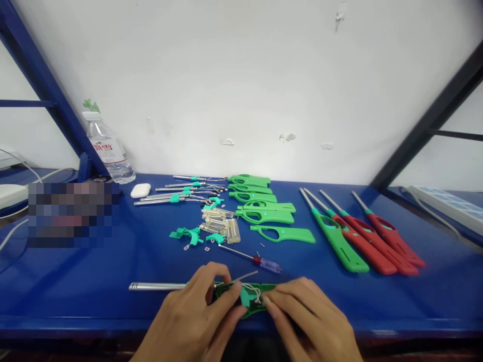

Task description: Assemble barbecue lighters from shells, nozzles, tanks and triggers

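At the table's front edge lies an opened long-nosed gas lighter: a green handle shell (269, 287) with its silver metal barrel (156, 286) pointing left. My left hand (199, 311) is closed around the barrel end of the handle, its thumb and fingertips on the parts inside. A teal trigger piece (246, 297) and pale looped wires (253, 290) show between my hands. A thin pale tube (247, 275) sticks up by my left fingertips. My right hand (309, 314) pinches at the shell's inner parts beside the wires; its fingertips partly hide what they touch.
Behind my hands lie a screwdriver (266, 264), clear fuel tanks (233, 231), teal pieces (192, 235) and several green handle shells (289, 234). Metal barrels with wires (160, 199) lie farther back. Assembled lighters (396, 241) are at right; a water bottle (109, 151) and white case (141, 190) at left.
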Available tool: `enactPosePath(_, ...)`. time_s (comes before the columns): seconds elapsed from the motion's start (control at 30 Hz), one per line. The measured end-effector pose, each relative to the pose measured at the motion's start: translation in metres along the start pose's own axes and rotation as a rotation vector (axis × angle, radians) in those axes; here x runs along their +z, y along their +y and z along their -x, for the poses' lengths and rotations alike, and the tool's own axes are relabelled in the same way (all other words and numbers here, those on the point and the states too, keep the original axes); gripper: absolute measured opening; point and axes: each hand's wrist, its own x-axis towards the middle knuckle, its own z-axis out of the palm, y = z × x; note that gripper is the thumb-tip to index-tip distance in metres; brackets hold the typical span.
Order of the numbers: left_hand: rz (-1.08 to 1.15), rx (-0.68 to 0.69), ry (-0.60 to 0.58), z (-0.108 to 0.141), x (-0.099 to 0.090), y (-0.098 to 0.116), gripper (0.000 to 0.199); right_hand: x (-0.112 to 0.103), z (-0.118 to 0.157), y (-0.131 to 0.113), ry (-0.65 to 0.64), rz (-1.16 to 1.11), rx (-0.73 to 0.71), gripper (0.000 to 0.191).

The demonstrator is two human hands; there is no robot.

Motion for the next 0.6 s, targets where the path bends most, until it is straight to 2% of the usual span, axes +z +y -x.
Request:
enactPosePath(0.17, 0.011, -0.021, -0.038, -0.009, -0.004, 0.000, 0.020, -0.017, -0.028, 0.005, 0.068, 0.098, 0.036, 0.012)
enactPosePath(0.23, -0.010, -0.021, -0.059, -0.019, -0.011, -0.004, 0.021, -0.025, -0.047, 0.011, 0.038, 0.113, 0.092, 0.010)
enactPosePath(0.3, -0.075, -0.036, -0.103, -0.032, -0.021, -0.011, 0.024, -0.031, -0.066, 0.018, -0.079, 0.147, 0.126, 0.012)
enactPosePath(0.4, -0.227, -0.177, -0.220, -0.053, -0.038, -0.026, 0.033, -0.033, -0.081, 0.025, -0.133, 0.158, 0.132, 0.011)
enactPosePath(0.5, -0.246, -0.350, -0.297, -0.065, -0.048, -0.041, 0.031, -0.030, -0.082, 0.027, -0.123, 0.137, 0.126, 0.011)
enactPosePath(0.6, -0.242, -0.409, -0.342, -0.065, -0.052, -0.052, 0.026, -0.024, -0.078, 0.026, -0.185, 0.118, 0.104, 0.012)
